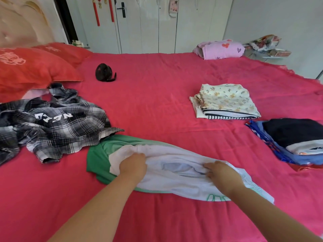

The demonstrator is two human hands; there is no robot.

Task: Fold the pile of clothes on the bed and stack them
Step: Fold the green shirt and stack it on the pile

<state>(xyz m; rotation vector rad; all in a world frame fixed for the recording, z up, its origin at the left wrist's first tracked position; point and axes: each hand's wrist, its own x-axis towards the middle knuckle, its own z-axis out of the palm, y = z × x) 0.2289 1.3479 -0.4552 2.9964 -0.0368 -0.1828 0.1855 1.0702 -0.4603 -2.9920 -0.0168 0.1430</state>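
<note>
Gripping the white-and-green shirt (167, 184), near middle of the bed (157, 95), with left hand (133, 165) and right hand (222, 173) both curled into bunched cloth; could fold crooked if tugged unevenly, or drag the touching plaid shirt (57, 123).

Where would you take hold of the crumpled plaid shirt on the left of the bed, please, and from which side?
Pinch the plaid shirt by its flat hem corner, which sticks out toward the green and white shirt. Come in from the right, as the rest is bunched in folds.
</note>
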